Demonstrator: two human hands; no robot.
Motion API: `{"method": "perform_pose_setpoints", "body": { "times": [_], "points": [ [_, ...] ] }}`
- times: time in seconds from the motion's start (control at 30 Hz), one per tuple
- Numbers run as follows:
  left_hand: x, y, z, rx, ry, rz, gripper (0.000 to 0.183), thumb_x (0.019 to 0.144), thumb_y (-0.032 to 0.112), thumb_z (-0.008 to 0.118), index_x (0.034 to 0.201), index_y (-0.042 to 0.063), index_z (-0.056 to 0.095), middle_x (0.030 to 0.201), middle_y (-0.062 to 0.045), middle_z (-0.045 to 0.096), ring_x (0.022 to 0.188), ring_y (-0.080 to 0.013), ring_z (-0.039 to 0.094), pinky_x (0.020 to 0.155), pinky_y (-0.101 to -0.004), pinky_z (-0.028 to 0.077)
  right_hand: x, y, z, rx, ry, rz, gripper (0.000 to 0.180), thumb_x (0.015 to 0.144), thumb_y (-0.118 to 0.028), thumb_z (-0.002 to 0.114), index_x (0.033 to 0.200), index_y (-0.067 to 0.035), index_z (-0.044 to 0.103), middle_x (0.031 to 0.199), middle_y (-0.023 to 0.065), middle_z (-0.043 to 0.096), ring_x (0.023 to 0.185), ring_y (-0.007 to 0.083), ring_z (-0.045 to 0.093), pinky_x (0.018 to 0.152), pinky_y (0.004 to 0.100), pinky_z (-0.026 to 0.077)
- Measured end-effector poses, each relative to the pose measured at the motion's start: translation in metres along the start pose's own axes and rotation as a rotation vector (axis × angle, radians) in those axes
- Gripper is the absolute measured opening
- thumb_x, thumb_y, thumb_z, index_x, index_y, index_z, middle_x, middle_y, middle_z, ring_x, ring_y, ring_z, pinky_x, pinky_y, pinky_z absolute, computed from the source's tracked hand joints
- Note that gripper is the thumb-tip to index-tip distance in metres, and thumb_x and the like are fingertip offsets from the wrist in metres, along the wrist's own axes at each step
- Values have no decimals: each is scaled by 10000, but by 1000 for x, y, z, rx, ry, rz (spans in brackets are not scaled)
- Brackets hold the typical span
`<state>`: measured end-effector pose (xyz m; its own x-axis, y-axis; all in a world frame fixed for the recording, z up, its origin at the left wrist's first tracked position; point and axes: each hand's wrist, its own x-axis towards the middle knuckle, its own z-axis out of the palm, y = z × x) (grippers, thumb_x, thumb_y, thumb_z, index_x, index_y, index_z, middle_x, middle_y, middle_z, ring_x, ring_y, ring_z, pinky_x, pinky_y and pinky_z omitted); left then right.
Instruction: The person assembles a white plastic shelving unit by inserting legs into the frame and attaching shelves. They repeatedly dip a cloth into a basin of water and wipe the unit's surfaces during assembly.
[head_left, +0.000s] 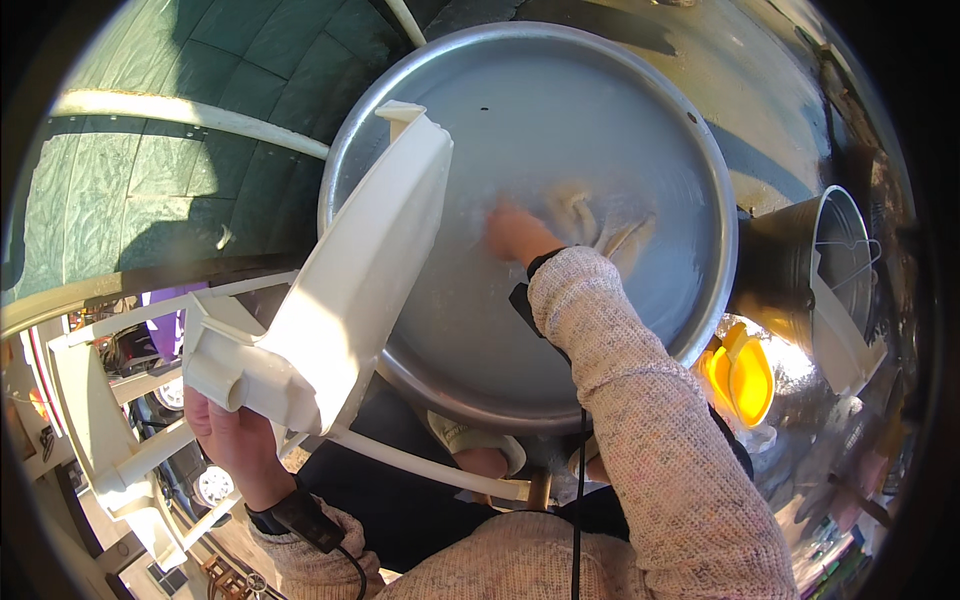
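Note:
My left hand (244, 446) grips the socketed end of a long white moulded plastic part (360, 262). The part slants up over the left rim of a wide, round metal basin (724, 300), its far tip above the cloudy water (465, 330). Inside the basin, my right hand (514, 229) is partly under the water. Its fingers are blurred, so what they hold, if anything, is hidden. Just right of that hand, a pale, crumpled cloth-like item (626, 236) lies in the water.
Right of the basin is a metal bucket (776, 255) with a white plastic piece (840, 337) at its mouth. A yellow plastic container (742, 375) sits nearby. White tubes (195, 116) lie around the basin's left side. Another white plastic frame (90, 405) is at far left.

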<state>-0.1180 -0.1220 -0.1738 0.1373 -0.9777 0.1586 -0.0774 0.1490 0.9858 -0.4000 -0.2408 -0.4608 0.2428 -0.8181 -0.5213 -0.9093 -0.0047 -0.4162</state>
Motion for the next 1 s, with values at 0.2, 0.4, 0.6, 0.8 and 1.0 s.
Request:
{"method": "perform_pose_setpoints", "body": {
  "times": [0.2,0.4,0.6,0.8,1.0],
  "points": [
    [7,-2,-2,-19,-76,-10,353,931,155,496,1231,-30,480,1085,-117,585,919,-186,581,774,-295,476,-10,17,40,-222,-266,-5,335,860,-144,488,1164,-54,596,1195,158,590,1084,314,582,852,451,485],
    [7,-2,2,5,-56,14,344,938,159,490,1225,-32,486,1074,-110,589,901,-172,576,766,-286,468,-38,21,76,-211,-288,-33,291,833,-185,542,1070,-56,653,1112,159,631,1047,302,603,776,417,516],
    [3,-1,-7,16,-58,-12,342,944,163,477,1223,-33,484,1067,-112,590,891,-174,578,751,-287,469,-39,-7,82,-152,-545,-177,350,760,-265,650,1080,-122,658,1098,94,645,1013,292,610,835,405,491],
    [-1,-8,-22,79,-20,-7,353,937,164,475,1229,-34,480,1089,-125,586,922,-197,586,770,-306,481,13,-3,19,6,-390,-343,407,761,-307,638,1126,-126,633,1148,86,622,1065,299,580,884,403,465],
    [-1,-12,-23,103,11,-10,390,902,230,572,1189,-29,529,1104,-114,605,964,-178,585,846,-308,459,71,57,-92,55,39,-93,453,799,-297,615,1206,-105,558,1202,168,570,1122,334,528,940,433,426]
  ]
}}
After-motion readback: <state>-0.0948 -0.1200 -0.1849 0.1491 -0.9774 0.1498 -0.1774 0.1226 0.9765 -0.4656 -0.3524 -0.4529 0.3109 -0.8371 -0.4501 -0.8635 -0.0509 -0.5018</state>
